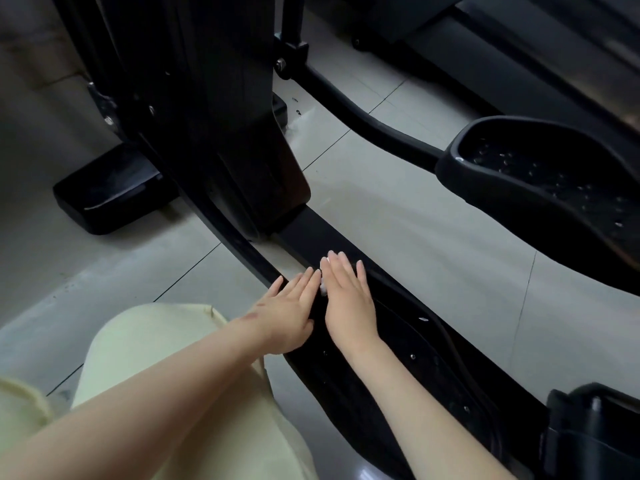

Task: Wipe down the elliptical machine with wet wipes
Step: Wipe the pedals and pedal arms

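Observation:
The black elliptical machine (221, 109) fills the view, with its low frame bar (311, 233) running from centre toward the lower right. My right hand (349, 299) lies flat on that bar, pressing a white wet wipe (323, 287) that peeks out at its left edge. Beside it, my left hand (289, 313) rests flat with fingers apart on the bar's edge, touching the near pedal (398, 344). Most of the wipe is hidden under my right palm.
A second black foot pedal (540, 181) with water droplets sits at the right. A black stabiliser foot (107, 192) lies at the left on the grey tiled floor (415, 216). My knee in pale yellow trousers (166, 358) is at the lower left.

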